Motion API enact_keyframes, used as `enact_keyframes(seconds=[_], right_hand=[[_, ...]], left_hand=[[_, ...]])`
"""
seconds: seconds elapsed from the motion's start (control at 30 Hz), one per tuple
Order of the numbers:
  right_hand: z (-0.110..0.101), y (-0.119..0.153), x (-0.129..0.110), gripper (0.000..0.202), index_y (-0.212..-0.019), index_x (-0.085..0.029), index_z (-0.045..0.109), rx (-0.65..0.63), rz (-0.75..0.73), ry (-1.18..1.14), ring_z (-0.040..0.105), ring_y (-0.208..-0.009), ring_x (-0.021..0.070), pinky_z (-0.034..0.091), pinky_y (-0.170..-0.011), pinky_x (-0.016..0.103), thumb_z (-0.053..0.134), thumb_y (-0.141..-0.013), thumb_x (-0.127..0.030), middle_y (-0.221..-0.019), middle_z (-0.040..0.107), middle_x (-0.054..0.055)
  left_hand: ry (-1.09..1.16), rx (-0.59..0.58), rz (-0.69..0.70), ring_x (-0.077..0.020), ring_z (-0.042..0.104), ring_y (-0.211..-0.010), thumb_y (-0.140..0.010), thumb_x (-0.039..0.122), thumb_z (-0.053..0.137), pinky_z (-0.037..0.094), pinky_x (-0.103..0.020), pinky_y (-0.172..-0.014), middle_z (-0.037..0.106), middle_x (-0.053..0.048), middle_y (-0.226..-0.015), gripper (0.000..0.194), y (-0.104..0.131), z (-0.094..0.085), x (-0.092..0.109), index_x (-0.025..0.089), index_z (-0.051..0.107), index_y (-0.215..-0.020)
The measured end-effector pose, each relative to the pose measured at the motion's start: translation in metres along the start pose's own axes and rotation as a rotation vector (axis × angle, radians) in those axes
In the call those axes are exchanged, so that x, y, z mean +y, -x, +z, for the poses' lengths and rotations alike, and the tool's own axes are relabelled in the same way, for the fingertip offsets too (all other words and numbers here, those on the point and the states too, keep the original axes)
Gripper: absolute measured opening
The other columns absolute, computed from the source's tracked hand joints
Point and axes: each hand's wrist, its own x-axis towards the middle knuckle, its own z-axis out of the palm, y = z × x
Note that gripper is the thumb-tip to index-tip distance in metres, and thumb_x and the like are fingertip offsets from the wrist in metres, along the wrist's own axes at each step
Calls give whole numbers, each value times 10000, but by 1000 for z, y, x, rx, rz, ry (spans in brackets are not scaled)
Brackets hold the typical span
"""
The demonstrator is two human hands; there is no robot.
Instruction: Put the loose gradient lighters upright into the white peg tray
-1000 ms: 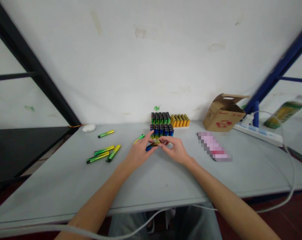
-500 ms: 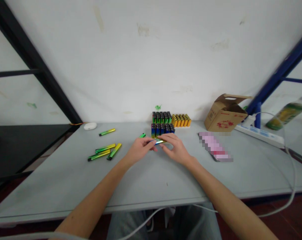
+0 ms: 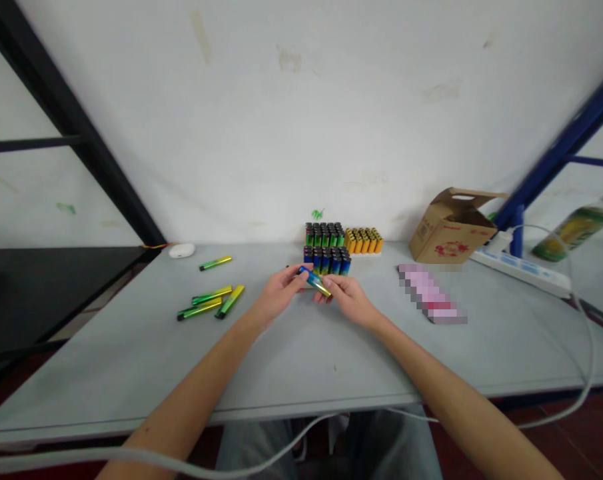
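A shiny blue-and-yellow lighter-like stick (image 3: 315, 282) is held tilted between both hands, its blue end at the upper left. My left hand (image 3: 280, 292) grips the blue end. At the yellow end, the fingers of my right hand (image 3: 348, 297) are closed on it. Just behind stand upright rows of blue-and-yellow pieces (image 3: 327, 261), with black-topped green pieces (image 3: 324, 235) behind them. Orange pieces (image 3: 364, 241) stand in rows to the right. Several green-and-yellow sticks (image 3: 230, 302) lie loose on the left of the table.
On the grey table (image 3: 301, 373) are a small white case (image 3: 182, 251) at the back left, an open cardboard box (image 3: 451, 230), a blurred pink phone-like object (image 3: 431, 293) and a white power strip (image 3: 526, 270). A white cable (image 3: 588, 347) hangs at the right.
The held stick has turned from nearly level to slanting down to the right. My right hand has shifted lower, uncovering more of the blue rows. The green piece by my left hand is no longer visible.
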Motion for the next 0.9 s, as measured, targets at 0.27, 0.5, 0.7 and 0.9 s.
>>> enact_keyframes(seconds=[0.27,0.5,0.7,0.9], right_hand=[[-3,-4,1,615,-1032,-140,649,-100,308,-468,676,-929,228,543,-793,379,358,-879,-659,-1037,704,147],[-20,-6,-9,744,-1063,-118,616,-58,433,-678,635,-1081,234,477,-954,438,129,-911,-660,-1207,632,198],[-20,-5,-13,787,-1109,-108,593,-35,420,-741,620,-1108,235,432,-1009,455,98,-896,-681,-1265,593,203],[-22,-4,-14,842,-1145,-113,583,-40,333,-713,536,-1225,243,400,-1045,471,74,-865,-722,-1314,556,196]], left_hand=[[259,3,-69,-210,644,-961,-859,411,577,467,-347,-889,708,-135,-1023,328,0,5,-1,103,681,-901],[514,142,-204,-207,688,-922,-956,377,389,498,-410,-897,719,-132,-974,291,-4,1,10,154,544,-852],[554,77,-260,-213,703,-861,-937,218,439,542,-428,-840,719,-114,-949,132,-1,0,12,148,542,-891],[458,13,-217,-203,680,-947,-859,129,566,524,-391,-908,685,-140,-1104,142,1,3,11,117,616,-991]])
